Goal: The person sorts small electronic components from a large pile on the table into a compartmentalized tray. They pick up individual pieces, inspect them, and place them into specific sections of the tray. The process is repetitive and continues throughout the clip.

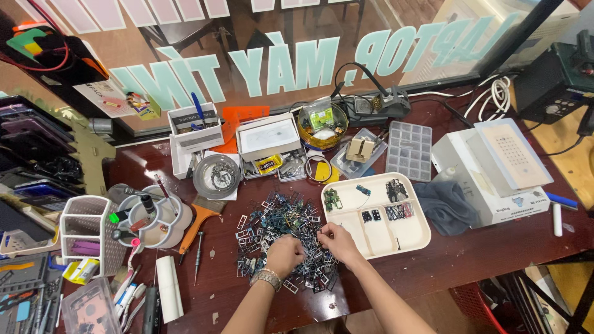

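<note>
Over parts pile (278, 232): two hands, left (284, 255), right (337, 241); one tray (414, 232).

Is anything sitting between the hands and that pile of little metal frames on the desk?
Nothing visible does. The left hand and the right hand already rest on the near edge of the pile of small frames. The white tray lies just right of it, off to the side.

Dark red-brown table (470, 253), crowded. A heap of small metal frames (278, 238) lies mid-table, a cream tray (408, 238) just right of it, a grey cloth (447, 207) beyond, a white roll (168, 287) and screwdriver (198, 255) lying left.
</note>
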